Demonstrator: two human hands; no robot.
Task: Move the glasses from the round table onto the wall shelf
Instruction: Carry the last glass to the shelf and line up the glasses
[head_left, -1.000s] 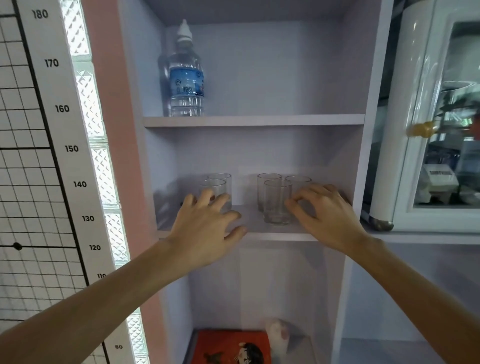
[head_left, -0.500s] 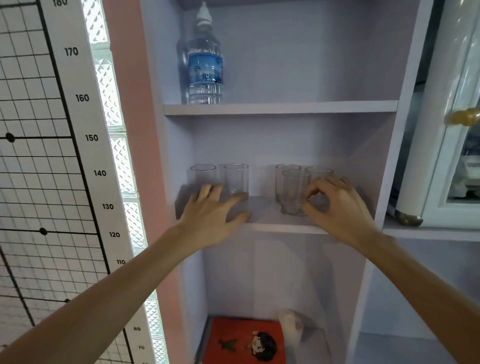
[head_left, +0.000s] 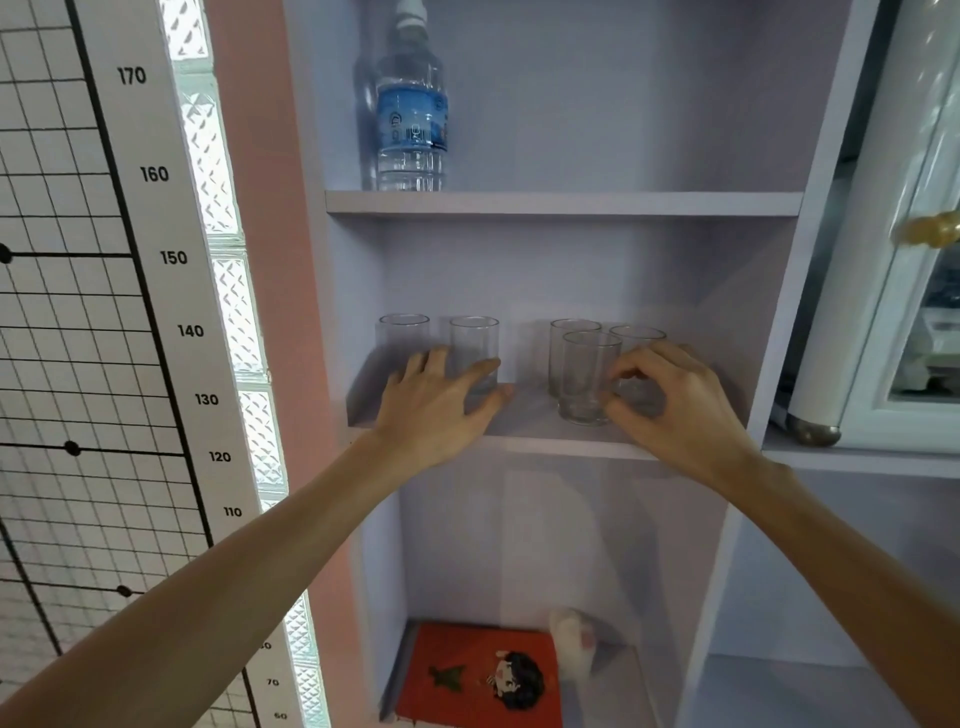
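Several clear glasses stand on the middle board of the pale lilac wall shelf (head_left: 540, 441). Two are at the left, a far-left glass (head_left: 403, 336) and a second glass (head_left: 474, 343) beside it. Three cluster at the right: a back glass (head_left: 571, 343), a front glass (head_left: 589, 379) and a right-hand glass (head_left: 638, 336). My left hand (head_left: 441, 410) lies with fingers spread, its fingertips against the base of the second glass. My right hand (head_left: 675, 405) hovers with loosely curled fingers just in front of the right-hand glass, thumb beside the front glass, gripping nothing. The round table is out of view.
A water bottle (head_left: 411, 119) stands on the board above. An orange book (head_left: 483, 675) and a small white object (head_left: 571, 649) lie in the compartment below. A white glass-door cabinet (head_left: 883, 312) is at the right, a height chart (head_left: 156, 260) at the left.
The two left glasses stood one behind the other and now stand side by side. My left hand has dropped lower off them. My right hand has hardly moved; the view shifted.
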